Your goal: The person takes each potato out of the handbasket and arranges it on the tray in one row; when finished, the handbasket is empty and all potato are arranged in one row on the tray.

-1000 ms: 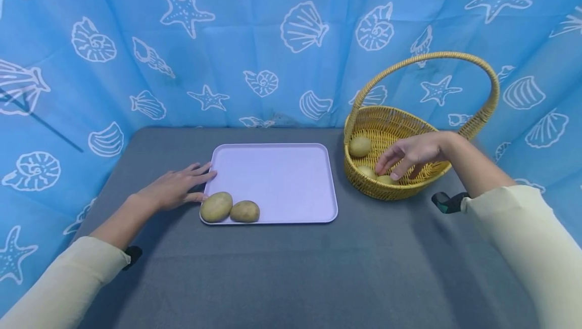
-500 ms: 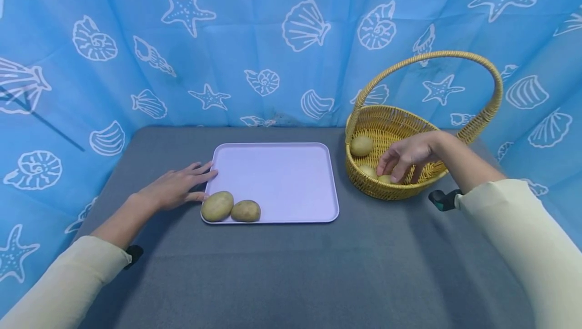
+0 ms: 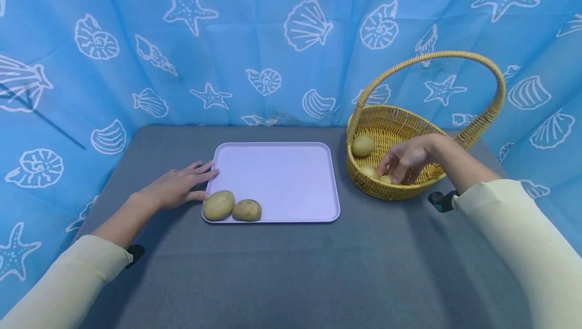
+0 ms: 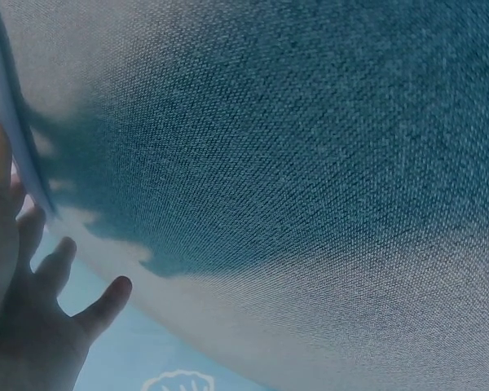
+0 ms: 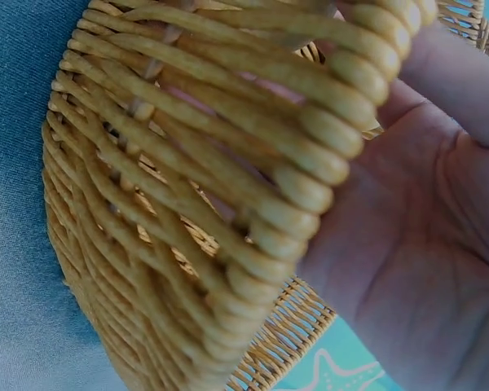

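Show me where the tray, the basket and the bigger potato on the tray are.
tray point(image 3: 277, 177): head view, bare middle.
basket point(image 3: 386, 192): head view, front wall.
bigger potato point(image 3: 218, 205): head view, its middle.

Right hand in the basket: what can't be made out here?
- Head view: right hand covers the potato under its fingertips; grip unclear.
- Right wrist view: wicker basket wall blocks the fingers and every potato.
- Left wrist view: only table cloth and left hand at the edge; tray barely shows.
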